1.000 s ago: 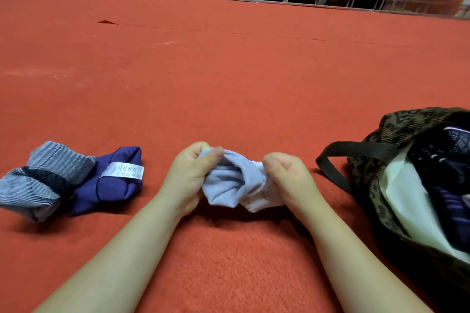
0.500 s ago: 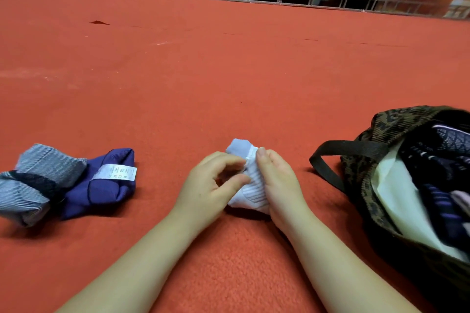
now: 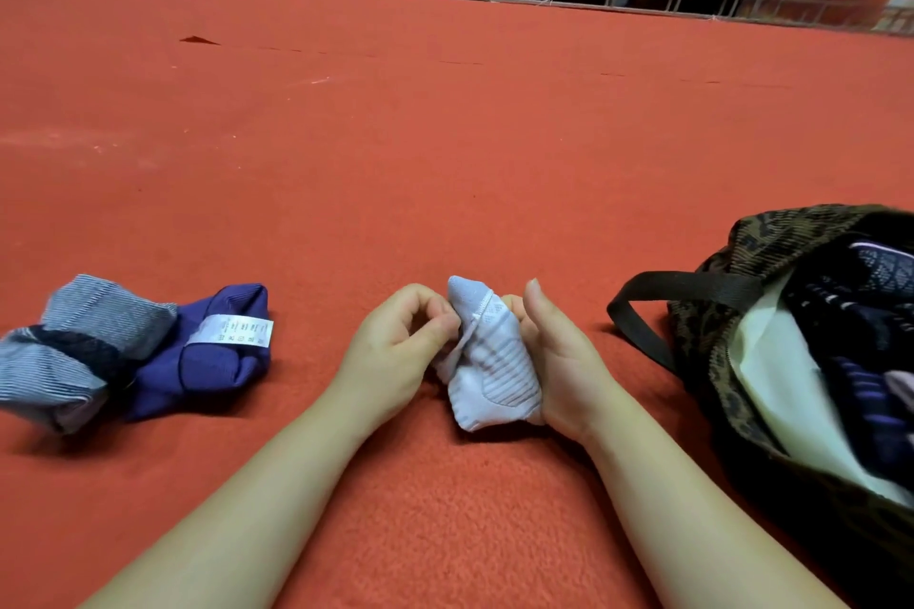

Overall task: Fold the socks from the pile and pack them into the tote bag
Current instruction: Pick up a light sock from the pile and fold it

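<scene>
Your right hand cups the folded pale-blue sock at the red mat's near edge; your left hand pinches its cuff. Finish tucking, then move it to the tote bag rightward.

Two bare forearms, no sleeves. Both hands: left, right ungloved, short nails, no rings.
</scene>
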Demonstrator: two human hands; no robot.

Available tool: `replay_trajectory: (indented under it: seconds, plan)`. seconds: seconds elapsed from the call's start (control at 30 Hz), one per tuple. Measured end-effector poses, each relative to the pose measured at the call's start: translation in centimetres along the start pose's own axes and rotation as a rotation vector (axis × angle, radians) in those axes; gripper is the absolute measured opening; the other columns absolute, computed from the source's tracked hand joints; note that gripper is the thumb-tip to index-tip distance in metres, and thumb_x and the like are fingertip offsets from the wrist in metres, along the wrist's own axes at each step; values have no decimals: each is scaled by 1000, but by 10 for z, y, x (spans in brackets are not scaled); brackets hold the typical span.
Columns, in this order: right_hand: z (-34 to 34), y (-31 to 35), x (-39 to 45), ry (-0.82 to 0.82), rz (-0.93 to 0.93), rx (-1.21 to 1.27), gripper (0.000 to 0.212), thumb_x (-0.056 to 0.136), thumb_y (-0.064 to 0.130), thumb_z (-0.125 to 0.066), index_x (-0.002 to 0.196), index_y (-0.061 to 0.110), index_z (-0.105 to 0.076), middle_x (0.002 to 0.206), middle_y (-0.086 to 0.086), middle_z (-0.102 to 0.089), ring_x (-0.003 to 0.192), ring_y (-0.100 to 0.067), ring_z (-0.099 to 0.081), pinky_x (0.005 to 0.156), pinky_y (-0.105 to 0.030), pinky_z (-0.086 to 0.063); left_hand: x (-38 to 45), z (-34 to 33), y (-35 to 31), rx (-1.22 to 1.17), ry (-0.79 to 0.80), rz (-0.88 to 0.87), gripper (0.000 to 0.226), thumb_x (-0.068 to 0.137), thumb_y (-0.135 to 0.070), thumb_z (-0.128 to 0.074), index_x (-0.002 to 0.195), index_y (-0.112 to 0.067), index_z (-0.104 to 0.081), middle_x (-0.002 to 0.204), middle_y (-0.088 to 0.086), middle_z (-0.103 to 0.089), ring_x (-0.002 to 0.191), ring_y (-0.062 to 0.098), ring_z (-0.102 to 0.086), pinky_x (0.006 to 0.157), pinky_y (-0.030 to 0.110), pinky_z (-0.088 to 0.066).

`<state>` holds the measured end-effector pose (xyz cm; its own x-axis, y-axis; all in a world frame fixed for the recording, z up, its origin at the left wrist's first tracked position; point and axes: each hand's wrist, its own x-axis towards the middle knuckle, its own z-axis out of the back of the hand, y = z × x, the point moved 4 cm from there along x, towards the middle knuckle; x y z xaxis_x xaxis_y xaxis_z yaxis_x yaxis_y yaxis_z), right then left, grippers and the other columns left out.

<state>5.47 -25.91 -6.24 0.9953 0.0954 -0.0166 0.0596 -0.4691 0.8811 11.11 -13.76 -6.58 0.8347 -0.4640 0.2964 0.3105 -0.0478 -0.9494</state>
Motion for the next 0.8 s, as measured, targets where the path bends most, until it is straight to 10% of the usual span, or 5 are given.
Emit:
replay_trajectory:
  seconds: [0.33, 0.57, 0.8]
  plan:
    - [-4, -3, -1, 22, -60, -10, 72, 79, 65, -33, 113, 8, -62, 96, -21, -60, 84, -29, -60, 75, -37, -50, -1, -2, -1, -16, 0, 58, 24, 88, 0, -59, 70, -14, -52, 54, -10, -52, 48, 3, -47, 47, 16, -40]
    - [24, 20, -6, -295, 51, -313, 23, 86, 22, -65, 74, 8, -53, 57, -1, -56, 49, -13, -50, 45, -19, -42, 9, 15, -1, -627, -151, 304, 24, 99, -16, -37, 88, -4, -55, 75, 9, -65, 67, 16, -65, 59, 27, -56]
    - [24, 22, -9, -299, 83, -475, 23, 79, 18, -67, 60, 23, -55, 54, 7, -50, 47, -8, -44, 45, -22, -36, -1, 28, -10, -324, 144, 461, 31, 84, -36, -57, 83, -7, -68, 75, 9, -71, 66, 18, -67, 59, 22, -54]
